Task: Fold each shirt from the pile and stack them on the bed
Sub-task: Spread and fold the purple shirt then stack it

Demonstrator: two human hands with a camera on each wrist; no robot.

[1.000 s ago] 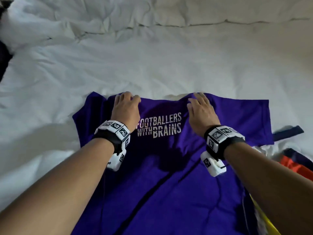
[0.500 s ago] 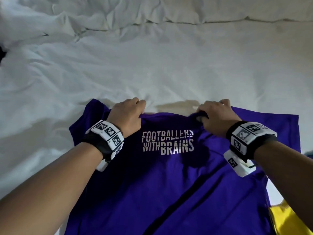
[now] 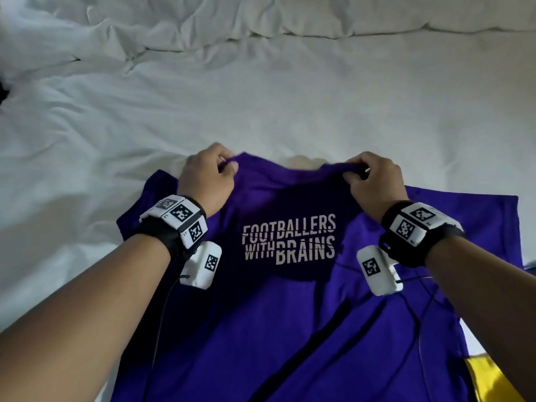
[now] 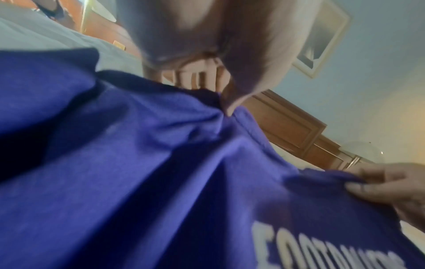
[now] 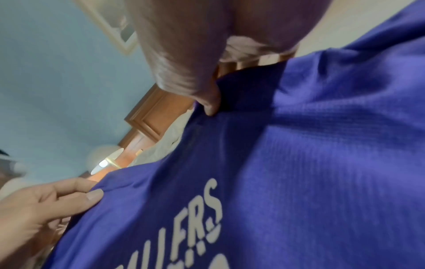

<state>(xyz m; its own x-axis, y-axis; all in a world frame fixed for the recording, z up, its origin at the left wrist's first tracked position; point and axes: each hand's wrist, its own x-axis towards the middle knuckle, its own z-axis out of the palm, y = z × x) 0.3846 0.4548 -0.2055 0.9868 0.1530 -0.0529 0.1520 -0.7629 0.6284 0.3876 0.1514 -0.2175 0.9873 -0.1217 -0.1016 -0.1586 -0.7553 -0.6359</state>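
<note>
Both forearms are bare, with no sleeves in view. The left wrist (image 3: 174, 224) wears a black strap topped by white blocks printed with black square-code markers, a white camera pod (image 3: 201, 266) hanging at its 5 o'clock with a thin dark cable. The right wrist (image 3: 420, 230) carries the same strap, markers and pod (image 3: 377, 269), at its 7 o'clock.

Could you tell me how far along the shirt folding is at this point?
No folded stack shows yet. The left hand and right hand pinch the purple shirt at its top edge, lifting it off the bed. A yellow garment still waits beneath.
</note>
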